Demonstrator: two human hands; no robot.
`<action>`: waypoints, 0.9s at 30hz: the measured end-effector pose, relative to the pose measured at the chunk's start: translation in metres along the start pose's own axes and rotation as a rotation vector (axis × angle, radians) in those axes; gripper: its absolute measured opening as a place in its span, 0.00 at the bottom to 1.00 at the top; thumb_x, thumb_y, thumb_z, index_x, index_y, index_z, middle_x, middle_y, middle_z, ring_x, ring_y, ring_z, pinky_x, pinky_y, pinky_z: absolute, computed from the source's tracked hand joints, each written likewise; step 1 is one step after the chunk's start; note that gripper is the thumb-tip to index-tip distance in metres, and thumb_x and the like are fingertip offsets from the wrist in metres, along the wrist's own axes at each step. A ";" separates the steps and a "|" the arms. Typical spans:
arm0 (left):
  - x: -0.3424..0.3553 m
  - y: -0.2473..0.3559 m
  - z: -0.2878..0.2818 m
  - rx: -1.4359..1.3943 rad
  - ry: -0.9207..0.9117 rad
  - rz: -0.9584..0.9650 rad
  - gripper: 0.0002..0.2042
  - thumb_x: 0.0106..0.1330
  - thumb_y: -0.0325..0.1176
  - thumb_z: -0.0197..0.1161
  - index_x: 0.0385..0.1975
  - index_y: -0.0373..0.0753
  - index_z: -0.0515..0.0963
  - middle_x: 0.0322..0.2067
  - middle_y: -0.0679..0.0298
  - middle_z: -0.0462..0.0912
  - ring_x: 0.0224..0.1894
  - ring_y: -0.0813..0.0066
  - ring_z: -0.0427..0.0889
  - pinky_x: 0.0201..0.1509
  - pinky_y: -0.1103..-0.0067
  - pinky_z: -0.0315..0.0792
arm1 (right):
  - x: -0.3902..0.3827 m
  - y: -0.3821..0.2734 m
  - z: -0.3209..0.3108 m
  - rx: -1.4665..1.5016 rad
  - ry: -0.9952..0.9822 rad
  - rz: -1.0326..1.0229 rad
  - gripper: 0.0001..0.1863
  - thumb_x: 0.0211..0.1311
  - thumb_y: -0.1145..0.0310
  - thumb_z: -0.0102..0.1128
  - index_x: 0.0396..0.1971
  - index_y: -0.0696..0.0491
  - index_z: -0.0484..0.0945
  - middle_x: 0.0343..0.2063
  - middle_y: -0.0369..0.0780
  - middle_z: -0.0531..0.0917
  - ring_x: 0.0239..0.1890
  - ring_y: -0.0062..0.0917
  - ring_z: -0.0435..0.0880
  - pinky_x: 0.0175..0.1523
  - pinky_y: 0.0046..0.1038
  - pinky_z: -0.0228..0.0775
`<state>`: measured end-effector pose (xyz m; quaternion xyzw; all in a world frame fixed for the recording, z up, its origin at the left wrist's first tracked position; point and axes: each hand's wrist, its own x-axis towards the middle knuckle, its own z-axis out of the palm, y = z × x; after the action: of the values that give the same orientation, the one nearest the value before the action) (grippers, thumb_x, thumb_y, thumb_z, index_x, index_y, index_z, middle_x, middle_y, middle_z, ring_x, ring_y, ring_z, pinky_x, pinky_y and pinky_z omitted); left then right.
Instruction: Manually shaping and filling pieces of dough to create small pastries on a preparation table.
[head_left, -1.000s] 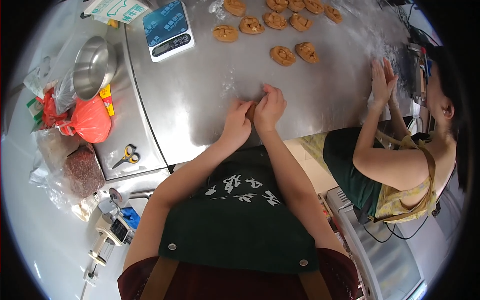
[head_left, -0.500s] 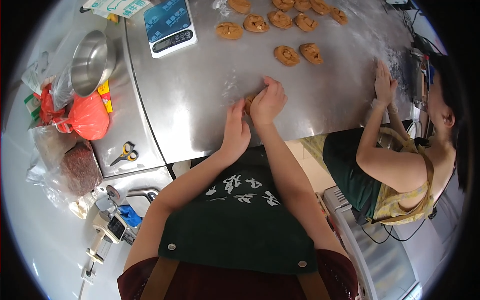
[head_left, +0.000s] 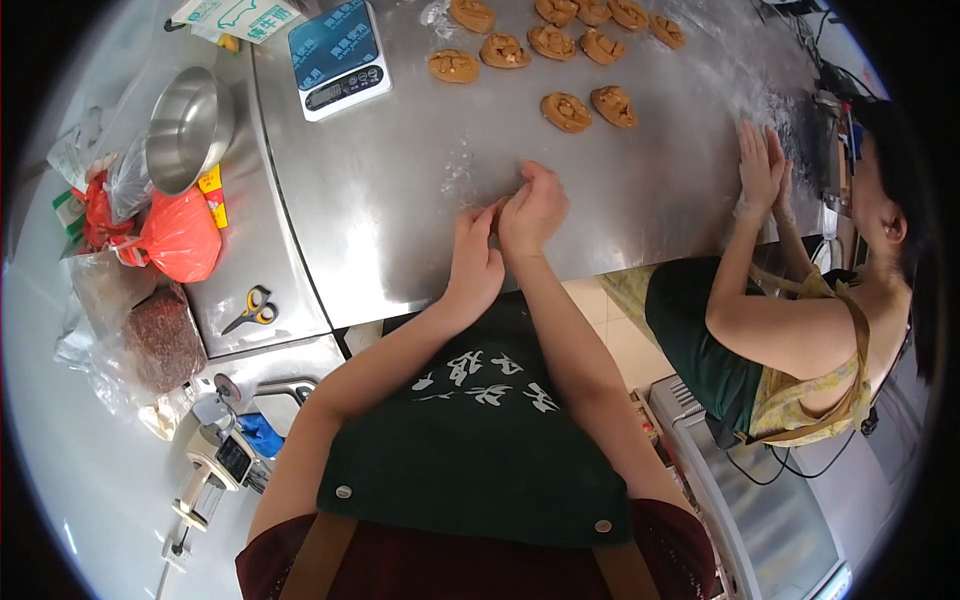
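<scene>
Over the near part of the steel table, my left hand (head_left: 475,258) and my right hand (head_left: 535,212) are cupped together. Between them sits a piece of brown dough (head_left: 496,213), almost wholly hidden by fingers and palms. The right hand curls over it from the right, and the left hand closes against it from the left. Farther off lie several brown dough pieces with pale chunks in them, the nearest being a dough piece (head_left: 567,112) beside another dough piece (head_left: 614,106).
A kitchen scale (head_left: 343,88) stands at the far left, near a metal bowl (head_left: 185,135). Along the left side are a red plastic bag (head_left: 180,237), scissors (head_left: 252,311) and a bag of dark red stuff (head_left: 165,340). At right, a co-worker's hands (head_left: 765,170) are held palm to palm.
My hands have drawn closer around the dough, hiding more of it. The co-worker's hands have shifted slightly, fingers a little more apart. The view has moved slightly.
</scene>
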<state>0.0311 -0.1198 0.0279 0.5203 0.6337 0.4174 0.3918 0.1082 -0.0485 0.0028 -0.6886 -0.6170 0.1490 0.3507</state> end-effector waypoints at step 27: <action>0.018 -0.022 -0.014 0.162 -0.388 -0.088 0.28 0.48 0.13 0.42 0.54 0.32 0.65 0.47 0.48 0.66 0.50 0.55 0.69 0.53 0.71 0.67 | -0.027 0.030 -0.004 -0.146 -0.014 -0.063 0.16 0.48 0.77 0.51 0.40 0.52 0.74 0.35 0.40 0.76 0.40 0.37 0.74 0.42 0.39 0.58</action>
<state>0.0079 -0.1059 0.0111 0.5922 0.6001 0.2398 0.4813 0.1277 -0.0749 -0.0207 -0.6915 -0.6499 0.0974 0.2999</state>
